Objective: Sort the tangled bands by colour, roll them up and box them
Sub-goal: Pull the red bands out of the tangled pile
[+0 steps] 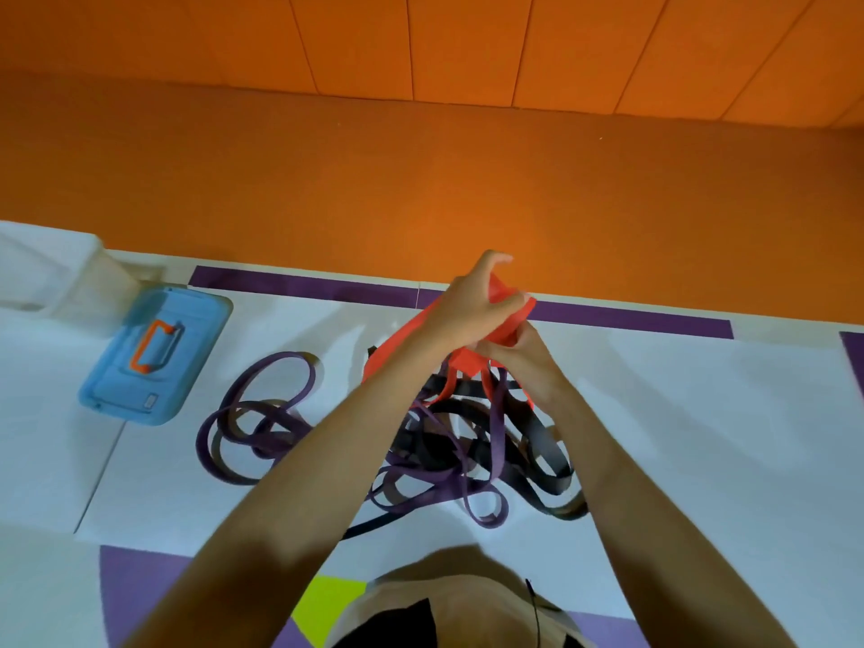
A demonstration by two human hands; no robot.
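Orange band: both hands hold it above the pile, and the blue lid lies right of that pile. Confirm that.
Wrong on one point: the head view shows the blue lid left of the pile, not right. The left hand and right hand do hold the orange band above that pile.

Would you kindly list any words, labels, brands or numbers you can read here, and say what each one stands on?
No text can be read anywhere in this view.
Blue lid: a small pale patch near one corner, too small and blurred to read.
Red band, purple bands, black bands: no print shows.
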